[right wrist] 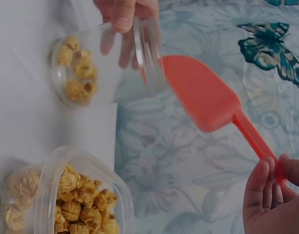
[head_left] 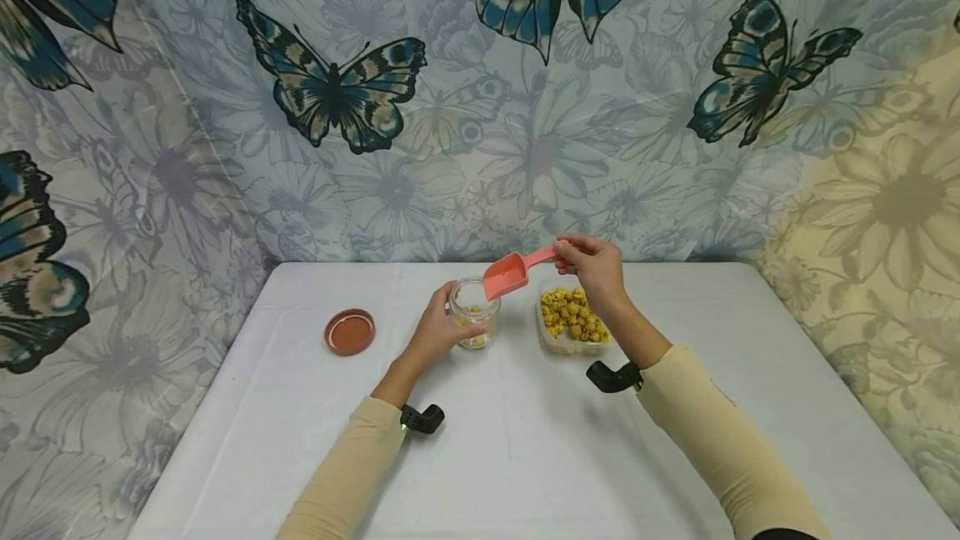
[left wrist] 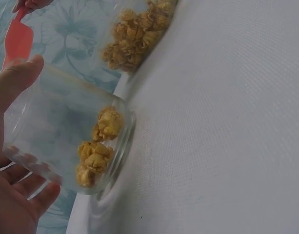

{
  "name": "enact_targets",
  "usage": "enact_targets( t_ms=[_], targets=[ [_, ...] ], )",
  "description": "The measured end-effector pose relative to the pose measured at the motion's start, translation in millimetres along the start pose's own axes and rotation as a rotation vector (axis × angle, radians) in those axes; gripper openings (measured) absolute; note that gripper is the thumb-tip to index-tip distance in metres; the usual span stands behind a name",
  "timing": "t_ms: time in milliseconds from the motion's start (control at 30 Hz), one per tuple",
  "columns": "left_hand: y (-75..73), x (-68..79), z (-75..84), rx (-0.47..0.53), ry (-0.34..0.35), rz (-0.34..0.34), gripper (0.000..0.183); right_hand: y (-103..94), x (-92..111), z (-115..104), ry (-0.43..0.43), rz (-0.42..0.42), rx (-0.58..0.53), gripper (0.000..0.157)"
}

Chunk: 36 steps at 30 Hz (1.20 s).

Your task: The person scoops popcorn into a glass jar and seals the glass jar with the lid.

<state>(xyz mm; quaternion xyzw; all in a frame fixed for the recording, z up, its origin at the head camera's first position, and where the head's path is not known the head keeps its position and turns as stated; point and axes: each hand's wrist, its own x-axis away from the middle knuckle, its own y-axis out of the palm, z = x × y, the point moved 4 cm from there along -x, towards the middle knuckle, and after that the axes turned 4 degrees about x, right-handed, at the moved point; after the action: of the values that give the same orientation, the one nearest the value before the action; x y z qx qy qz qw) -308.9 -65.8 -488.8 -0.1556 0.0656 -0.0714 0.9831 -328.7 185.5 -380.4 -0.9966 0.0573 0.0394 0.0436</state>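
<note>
My left hand grips a clear glass jar around its side, thumb on one side and fingers on the other. Several pieces of caramel popcorn lie at the jar's bottom. By its handle, my right hand pinches a coral-pink scoop, whose tip is tilted down at the jar's rim. No popcorn shows in the scoop's bowl in the head view. To the right of the jar, below my right hand, stands a clear plastic container filled with popcorn.
A brown round lid lies on the white table, left of the jar. Behind the table hangs a butterfly-patterned cloth. Dark wrist-worn devices sit on both wrists.
</note>
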Motion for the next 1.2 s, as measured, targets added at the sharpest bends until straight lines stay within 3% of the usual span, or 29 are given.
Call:
enact_targets(
  t_ms=[200, 433, 600, 967, 1200],
  targets=[
    [-1.5, -1.2, 1.3, -0.074, -0.044, 0.007, 0.103, -3.8, -1, 1, 0.029, 0.001, -0.058, 0.034],
    [-2.7, -3.0, 5.3, -0.088, -0.024, 0.007, 0.103, -10.1, -1, -1, 0.024, 0.01, -0.084, 0.045],
    [-3.4, -5.2, 9.5, -0.094, -0.009, 0.02, 0.103, -15.7, 0, -4, 0.015, 0.006, -0.107, 0.027],
    [-4.0, -5.3, 26.5, -0.109, 0.031, 0.039, 0.101, -30.7, 2, -7, 0.012, 0.027, -0.202, 0.005],
    [-1.7, -7.9, 37.2, -0.117, 0.062, 0.032, 0.099, -41.1, 3, -13, -0.001, 0.09, -0.276, 0.006]
  ],
)
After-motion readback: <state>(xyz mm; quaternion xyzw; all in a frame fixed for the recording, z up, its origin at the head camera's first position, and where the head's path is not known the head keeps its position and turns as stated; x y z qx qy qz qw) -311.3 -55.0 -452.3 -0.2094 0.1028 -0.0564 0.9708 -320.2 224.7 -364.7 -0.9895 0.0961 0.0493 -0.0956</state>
